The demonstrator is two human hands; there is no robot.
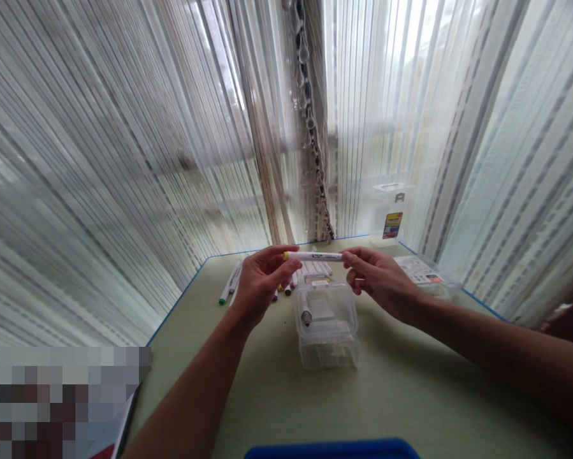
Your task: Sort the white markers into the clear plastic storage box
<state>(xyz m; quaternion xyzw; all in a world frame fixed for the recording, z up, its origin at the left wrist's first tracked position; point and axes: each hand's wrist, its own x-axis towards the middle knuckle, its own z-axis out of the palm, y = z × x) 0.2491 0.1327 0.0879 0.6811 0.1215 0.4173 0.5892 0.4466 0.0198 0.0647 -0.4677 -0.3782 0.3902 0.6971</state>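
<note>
Left hand (260, 278) and right hand (380, 280) are pinching a marker (308, 256) by its ends, holding it level over green table (267, 398) near clear box (315, 354); striped curtains (123, 127) are hanging behind, brightly backlit.

A: Ref = clear, open-lidded rectangular plastic box (328, 354). Finish?
B: Smooth, semi-glossy, bit cloudy.
A: White, yellow-ended cylindrical marker (308, 256) nr box?
B: Smooth plastic-looking, w/ soft sheen.
A: Pale-green flat tabletop (185, 376) under box?
B: Smooth, mostly matt; can't tell wood v. plastic.
A: Bkgd beyond box?
B: Grey-white striped string curtain (123, 159): thready cloth, matt. Dark-and-clear bead strand (310, 121): glossy.
</note>
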